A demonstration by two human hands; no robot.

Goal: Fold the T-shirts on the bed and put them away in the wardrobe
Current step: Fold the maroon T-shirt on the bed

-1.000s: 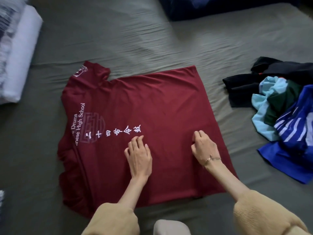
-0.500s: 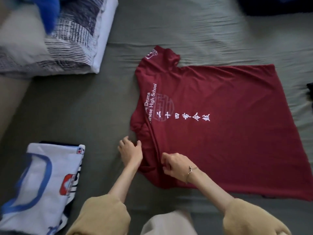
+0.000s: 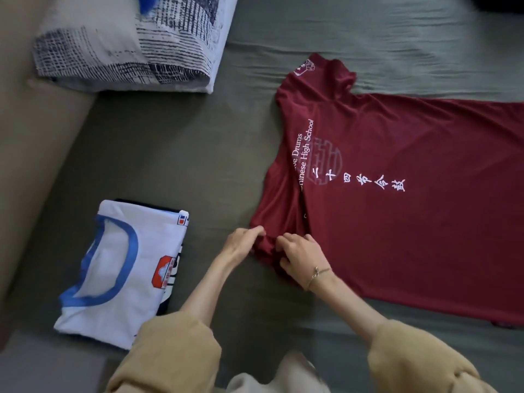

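Nearest me, my left hand (image 3: 244,243) and right hand (image 3: 301,255) both pinch the bunched near sleeve of the red T-shirt (image 3: 411,217), which lies flat on the grey bed (image 3: 175,154) at three o'clock; a folded white T-shirt (image 3: 122,273) sits at nine o'clock; a patterned pillow (image 3: 133,43) lies at eleven o'clock.

- A grey-green sheet (image 3: 175,154) covered the bed, creased in long ripples toward the far side.
- A pillow (image 3: 133,43) in a white case printed with dark cross-hatching lay at the far left corner.
- A plain beige padded surface (image 3: 31,143) ran along the left edge of the sheet.
- Light was dim and soft, brightest on the pillow.
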